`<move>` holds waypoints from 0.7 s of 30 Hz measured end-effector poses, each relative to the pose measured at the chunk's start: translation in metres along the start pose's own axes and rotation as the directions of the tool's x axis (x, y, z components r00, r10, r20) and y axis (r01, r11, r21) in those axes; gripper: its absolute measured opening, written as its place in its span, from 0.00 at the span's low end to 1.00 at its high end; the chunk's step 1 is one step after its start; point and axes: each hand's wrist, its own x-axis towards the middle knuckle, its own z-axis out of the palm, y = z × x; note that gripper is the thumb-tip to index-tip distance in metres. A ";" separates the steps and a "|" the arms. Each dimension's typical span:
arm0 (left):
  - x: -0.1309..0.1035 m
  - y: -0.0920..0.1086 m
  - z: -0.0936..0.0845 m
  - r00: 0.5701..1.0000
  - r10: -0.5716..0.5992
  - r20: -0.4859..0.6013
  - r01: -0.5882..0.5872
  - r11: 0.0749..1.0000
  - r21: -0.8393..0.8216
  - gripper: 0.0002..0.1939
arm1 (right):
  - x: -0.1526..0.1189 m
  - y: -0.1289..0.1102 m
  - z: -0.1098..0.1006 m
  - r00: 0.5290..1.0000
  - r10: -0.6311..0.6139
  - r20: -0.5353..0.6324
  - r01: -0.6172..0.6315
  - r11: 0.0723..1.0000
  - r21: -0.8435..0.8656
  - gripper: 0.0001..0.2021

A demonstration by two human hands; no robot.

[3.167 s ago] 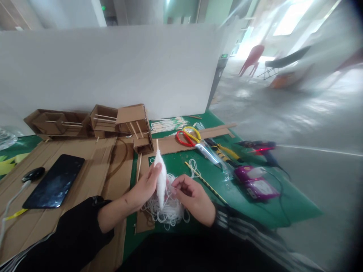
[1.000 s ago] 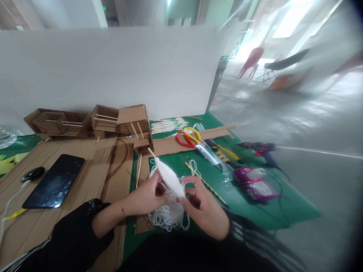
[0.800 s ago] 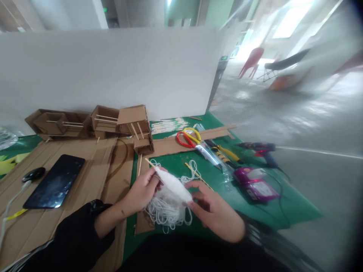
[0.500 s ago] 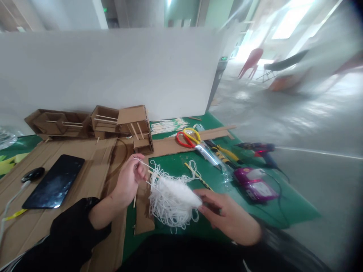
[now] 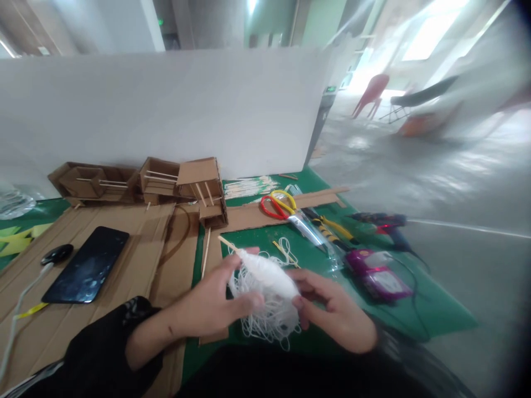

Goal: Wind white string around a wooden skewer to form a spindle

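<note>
A fat spindle of white string (image 5: 269,275), wound round a thin wooden stick (image 5: 227,243), tilts above the table with its bare stick end up and to the left. My right hand (image 5: 332,309) pinches the spindle's lower right end between thumb and fingers. Close on the other side is my left hand (image 5: 207,301), its thumb spread from the fingers, which reach behind the upper end of the spindle. Whether a strand runs through those fingers is hidden. Beneath both hands lies a loose heap of white string (image 5: 269,326), and one loop trails beside a black-and-yellow strip (image 5: 280,250).
Cardboard boxes with sticks (image 5: 201,182) stand along the white partition (image 5: 166,105). Scissors (image 5: 305,229), pliers (image 5: 338,228), a purple device (image 5: 377,273) and a drill-like tool (image 5: 384,224) lie to the right. On cardboard at left rest a tablet (image 5: 87,265) and a black mouse (image 5: 57,254).
My left hand has come down and right, from pinching a taut strand left of the spindle to spreading around its upper end. My right hand keeps hold of the other end.
</note>
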 end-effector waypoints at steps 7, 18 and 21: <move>0.008 -0.001 0.026 1.000 -0.020 -0.009 0.017 0.962 -0.272 0.14 | 0.002 -0.003 0.019 0.999 -0.046 0.009 0.047 0.978 -0.203 0.15; 0.002 0.014 -0.003 0.959 -0.158 0.235 0.127 0.982 0.139 0.14 | 0.024 -0.059 -0.012 0.699 -0.694 0.172 0.377 0.153 -0.913 0.18; 0.000 0.026 -0.012 0.964 -0.101 0.246 0.039 0.968 0.248 0.18 | 0.034 -0.055 -0.015 0.722 -0.632 0.281 0.396 0.045 -0.917 0.13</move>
